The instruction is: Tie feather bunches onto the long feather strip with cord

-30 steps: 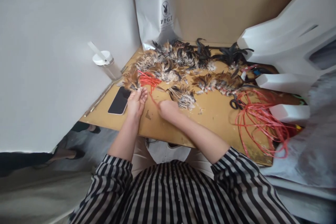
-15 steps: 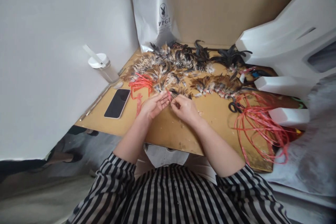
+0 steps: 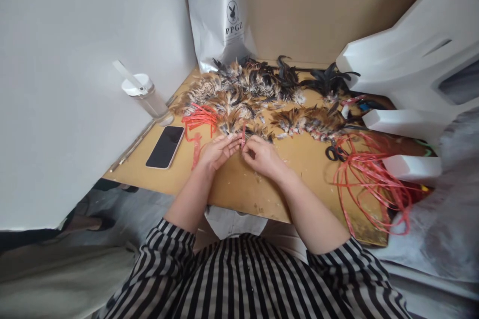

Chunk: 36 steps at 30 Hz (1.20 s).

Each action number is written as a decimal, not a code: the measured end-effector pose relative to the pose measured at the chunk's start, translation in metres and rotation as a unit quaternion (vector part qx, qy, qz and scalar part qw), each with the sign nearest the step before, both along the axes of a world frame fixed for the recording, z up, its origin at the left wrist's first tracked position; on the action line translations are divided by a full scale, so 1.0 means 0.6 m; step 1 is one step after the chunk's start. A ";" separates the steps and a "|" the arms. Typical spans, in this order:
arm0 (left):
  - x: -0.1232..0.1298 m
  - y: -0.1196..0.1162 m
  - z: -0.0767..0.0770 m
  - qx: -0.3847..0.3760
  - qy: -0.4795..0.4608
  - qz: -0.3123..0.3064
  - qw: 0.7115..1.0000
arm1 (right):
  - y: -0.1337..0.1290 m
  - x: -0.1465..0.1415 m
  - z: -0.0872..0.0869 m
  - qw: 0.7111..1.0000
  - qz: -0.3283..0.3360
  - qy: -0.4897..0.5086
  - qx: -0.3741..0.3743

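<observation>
Close in front of me, both hands meet over the table's near part. The fingers of my left hand (image 3: 220, 152) are pressed together, their tips at a short red plastic strip (image 3: 244, 132) that stands upright between the hands. With bent fingers my right hand (image 3: 262, 154) pinches the strip's lower end. Whether a feather is also between the fingertips is too small to tell. Just beyond the fingers lie loose brown feathers (image 3: 239, 122). Cut red strips (image 3: 200, 115) lie in a bunch to the left of them.
Long rows of brown and black feathers (image 3: 254, 79) cover the table's back. A phone (image 3: 165, 147) and a lidded cup (image 3: 145, 97) stand left. Black-handled scissors (image 3: 332, 153) and a tangle of red strips (image 3: 370, 179) lie right, beside white foam pieces (image 3: 411, 167). A silver bag (image 3: 217, 25) leans behind.
The red strip now stands up straighter between my fingertips. My left fingers have flattened and drawn together, palm turned further down; my right hand has barely moved.
</observation>
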<state>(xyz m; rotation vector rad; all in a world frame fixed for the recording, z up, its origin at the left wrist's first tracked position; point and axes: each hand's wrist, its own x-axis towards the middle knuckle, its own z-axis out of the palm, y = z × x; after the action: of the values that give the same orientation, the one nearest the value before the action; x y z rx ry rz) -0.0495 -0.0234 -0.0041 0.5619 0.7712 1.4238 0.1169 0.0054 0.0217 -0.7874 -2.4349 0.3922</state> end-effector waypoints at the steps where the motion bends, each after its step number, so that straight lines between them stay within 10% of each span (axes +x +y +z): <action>1: 0.001 0.000 0.000 -0.004 -0.003 -0.003 1.000 | -0.001 0.000 0.001 1.000 0.003 -0.008 0.008; 10: 0.010 -0.001 -0.005 0.002 0.007 -0.024 1.000 | -0.001 0.001 0.001 1.000 -0.001 -0.020 0.016; 16: 0.011 -0.004 0.000 -0.004 0.034 -0.020 0.999 | 0.004 0.000 0.005 0.987 -0.002 0.099 -0.123; 21: 0.013 -0.008 0.006 0.003 0.057 -0.024 0.998 | 0.017 0.003 0.006 0.880 -0.055 0.229 -0.411; 27: 0.019 -0.011 0.009 0.010 0.077 -0.039 0.996 | 0.020 -0.001 0.004 0.782 -0.029 0.323 -0.533; 36: 0.021 -0.012 0.007 0.008 0.068 -0.066 0.995 | 0.017 -0.009 0.005 0.756 -0.041 0.338 -0.559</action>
<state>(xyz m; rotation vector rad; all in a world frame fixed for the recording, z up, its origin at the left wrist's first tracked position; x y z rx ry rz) -0.0372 -0.0309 0.0000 0.7155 0.8168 1.2808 0.1116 0.0155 0.0245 -0.9357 -1.2891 1.8181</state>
